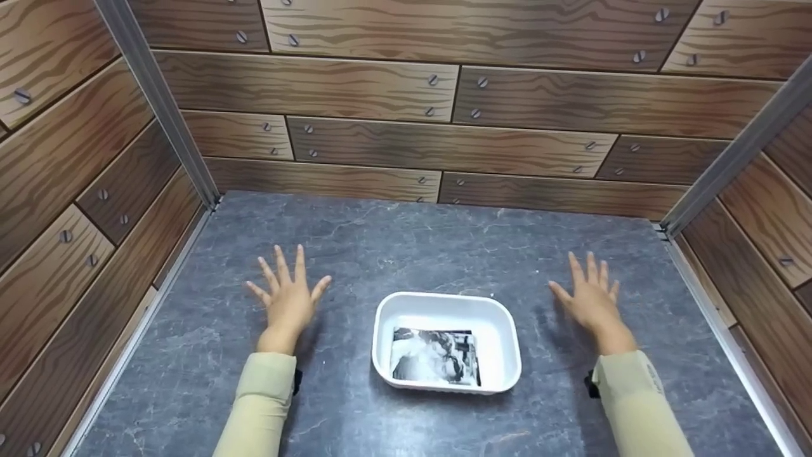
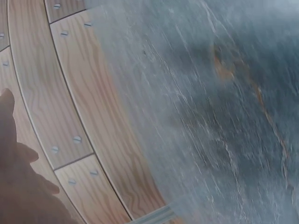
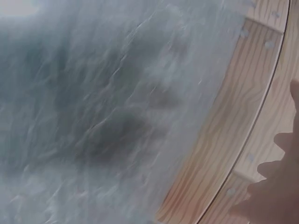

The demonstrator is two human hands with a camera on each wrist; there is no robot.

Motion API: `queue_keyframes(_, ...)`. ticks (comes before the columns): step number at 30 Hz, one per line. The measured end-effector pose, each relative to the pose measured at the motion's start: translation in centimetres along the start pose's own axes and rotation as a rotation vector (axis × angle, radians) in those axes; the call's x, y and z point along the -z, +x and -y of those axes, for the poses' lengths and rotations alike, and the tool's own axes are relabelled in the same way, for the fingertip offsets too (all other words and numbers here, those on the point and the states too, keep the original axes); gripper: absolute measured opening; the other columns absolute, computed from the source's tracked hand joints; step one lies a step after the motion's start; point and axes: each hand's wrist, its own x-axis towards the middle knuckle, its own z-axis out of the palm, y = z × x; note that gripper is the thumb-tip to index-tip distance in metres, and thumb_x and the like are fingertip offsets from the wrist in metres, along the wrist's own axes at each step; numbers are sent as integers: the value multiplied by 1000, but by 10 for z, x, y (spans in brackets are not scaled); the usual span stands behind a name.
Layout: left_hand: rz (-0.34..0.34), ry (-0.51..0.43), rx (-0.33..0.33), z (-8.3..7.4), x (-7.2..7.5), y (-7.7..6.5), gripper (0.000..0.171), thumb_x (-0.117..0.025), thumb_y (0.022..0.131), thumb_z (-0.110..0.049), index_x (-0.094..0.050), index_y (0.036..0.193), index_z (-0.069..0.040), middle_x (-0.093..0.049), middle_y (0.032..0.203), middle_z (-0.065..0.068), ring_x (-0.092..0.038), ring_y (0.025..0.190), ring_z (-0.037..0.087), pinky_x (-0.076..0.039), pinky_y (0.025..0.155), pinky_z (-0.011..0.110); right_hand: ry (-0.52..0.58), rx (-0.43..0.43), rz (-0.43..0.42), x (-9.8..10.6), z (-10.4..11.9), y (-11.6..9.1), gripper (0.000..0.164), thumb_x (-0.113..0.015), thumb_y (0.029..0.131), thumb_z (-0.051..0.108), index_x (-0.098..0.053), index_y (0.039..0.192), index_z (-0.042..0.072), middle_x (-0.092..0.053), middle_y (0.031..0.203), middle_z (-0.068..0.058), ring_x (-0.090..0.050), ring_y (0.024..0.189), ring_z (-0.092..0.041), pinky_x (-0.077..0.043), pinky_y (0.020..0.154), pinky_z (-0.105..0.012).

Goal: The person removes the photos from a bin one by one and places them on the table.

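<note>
A white tub (image 1: pixel 438 311) sits on a dark gray table (image 1: pixel 393 254), between a person's two hands. Inside the tub is a black and white picture (image 1: pixel 434 355), lying at the bottom, closer to the tub's near side. What the picture shows is hard to make out. The left hand (image 1: pixel 288 304) is to the left of the tub and apart from it, with its fingers spread wide and its thumb out toward the tub. The right hand (image 1: pixel 591 304) is on the other side, also apart from the tub, and its fingers are spread too, with the thumb out to the side. I cannot tell if the hands touch the table or are just above it. Both arms have pale yellow-green sleeves (image 1: pixel 257 406), and a small black thing (image 1: pixel 592 384) pokes out by each wrist. Around the table are brown walls (image 1: pixel 380 143) that look like wood boards with screws. Gray metal poles (image 1: pixel 155 95) stand at the two back corners. Both wrist views are blurry, with part of a hand at the edge.
</note>
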Motion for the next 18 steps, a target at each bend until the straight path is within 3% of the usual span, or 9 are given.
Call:
queue_keyframes(4, 42, -118, 0, -8, -6, -3, 81, -41, 98, -55, 2, 157, -20, 15, 160, 22, 14, 142, 51, 1, 110, 77, 73, 126, -76, -13, 22, 0, 83, -54, 97, 41, -9, 154, 2, -1, 157, -31, 5, 143, -52, 2, 114, -70)
queue_keyframes(10, 136, -589, -4, -23, -28, -7, 76, -45, 102, -38, -1, 156, -7, 0, 159, 28, -4, 144, 50, -9, 117, 65, 403, 329, -126, -33, 68, -10, 73, -71, 87, 15, -32, 147, -2, -28, 150, -28, -28, 136, -47, -26, 112, -65)
queue_keyframes(14, 213, -757, 13, -34, -40, -13, 71, -44, 102, -34, -10, 154, 0, -17, 155, 32, -19, 142, 48, -17, 119, 58, 574, 464, -27, -49, 93, -19, 68, -76, 80, 7, -44, 139, -2, -45, 141, -23, -43, 127, -41, -39, 107, -59)
queue_keyframes(18, 300, -861, 23, -43, -48, -18, 65, -47, 102, -27, -20, 150, 8, -30, 148, 36, -32, 137, 48, -36, 111, 57, 626, 511, 151, -66, 106, -27, 67, -76, 80, 7, -44, 139, -3, -48, 139, -23, -45, 126, -43, -39, 108, -57)
